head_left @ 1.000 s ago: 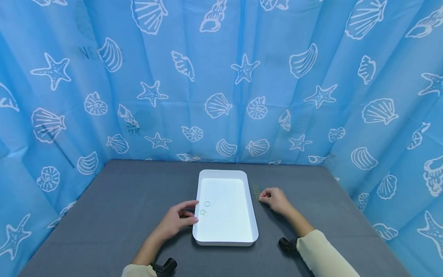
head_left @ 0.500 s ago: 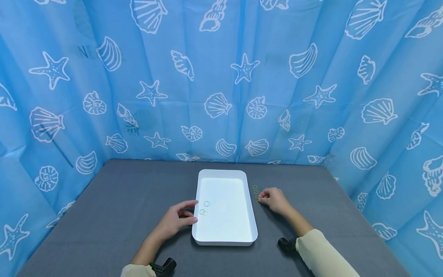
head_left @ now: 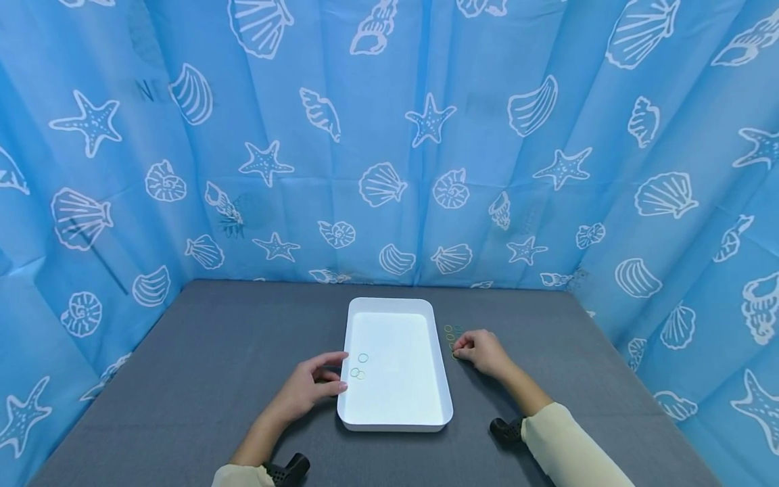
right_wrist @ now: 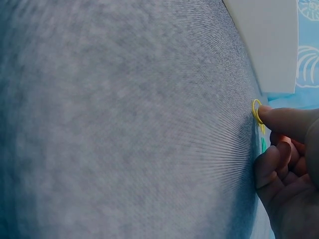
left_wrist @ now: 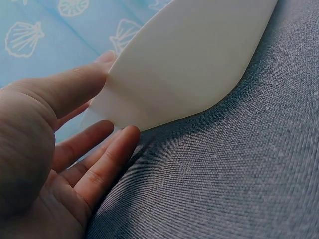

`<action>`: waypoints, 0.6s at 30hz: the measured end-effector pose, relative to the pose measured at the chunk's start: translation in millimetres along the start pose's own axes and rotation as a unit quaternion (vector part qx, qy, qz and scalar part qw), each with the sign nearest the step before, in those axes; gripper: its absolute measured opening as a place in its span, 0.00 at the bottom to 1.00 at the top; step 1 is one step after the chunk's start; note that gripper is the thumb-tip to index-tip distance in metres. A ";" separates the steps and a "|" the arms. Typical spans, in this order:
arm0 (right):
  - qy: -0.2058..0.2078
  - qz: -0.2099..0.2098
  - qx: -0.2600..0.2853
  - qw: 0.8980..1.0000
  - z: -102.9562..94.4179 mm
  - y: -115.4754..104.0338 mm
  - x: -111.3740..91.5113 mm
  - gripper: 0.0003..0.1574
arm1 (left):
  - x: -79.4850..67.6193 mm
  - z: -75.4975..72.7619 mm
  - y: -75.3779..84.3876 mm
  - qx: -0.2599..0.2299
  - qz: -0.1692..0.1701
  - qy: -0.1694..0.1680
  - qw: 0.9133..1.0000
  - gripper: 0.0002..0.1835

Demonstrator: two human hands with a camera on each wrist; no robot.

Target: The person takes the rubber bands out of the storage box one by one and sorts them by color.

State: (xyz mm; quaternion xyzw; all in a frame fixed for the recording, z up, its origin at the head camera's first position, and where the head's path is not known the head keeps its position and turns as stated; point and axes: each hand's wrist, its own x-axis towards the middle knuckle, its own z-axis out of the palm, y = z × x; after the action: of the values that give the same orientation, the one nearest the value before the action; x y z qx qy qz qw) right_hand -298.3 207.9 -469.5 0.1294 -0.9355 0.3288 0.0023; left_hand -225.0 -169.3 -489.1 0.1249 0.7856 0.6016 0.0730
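A shallow white tray [head_left: 395, 365] lies on the grey cloth. Three thin bands, green and yellowish, rest in its left part, one of them a green rubber band [head_left: 363, 358]. My left hand [head_left: 308, 387] touches the tray's left side with thumb and fingertips, its fingers only slightly bent. Right of the tray, my right hand [head_left: 483, 352] is down at the cloth, thumb and finger together on a yellow rubber band [right_wrist: 256, 110], its other fingers curled. More yellow bands [head_left: 448, 329] and green ones [head_left: 458, 329] lie just beyond these fingertips, partly hidden by the hand.
Grey cloth [head_left: 243, 338] covers the table on both sides of the tray. A blue curtain [head_left: 389, 135] with white seashells and starfish hangs behind the table and along its sides. Black wrist cameras [head_left: 506, 431] sit at both wrists.
The right fingertips have shifted very slightly at the yellow rubber band. The left hand and the tray stay where they were; the whole head view drifts a little.
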 end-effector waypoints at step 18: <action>0.006 0.030 0.082 0.996 -4.3 -1.5 -2.6 0.05 | -0.2 0.4 -0.1 0.002 -0.002 0.002 1.000 0.29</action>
State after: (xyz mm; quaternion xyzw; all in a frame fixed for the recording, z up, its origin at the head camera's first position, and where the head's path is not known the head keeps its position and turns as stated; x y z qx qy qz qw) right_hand -295.7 210.0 -465.5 0.0990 -0.9088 0.4052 -0.0125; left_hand -224.7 -168.9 -489.2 0.1222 0.7871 0.6002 0.0728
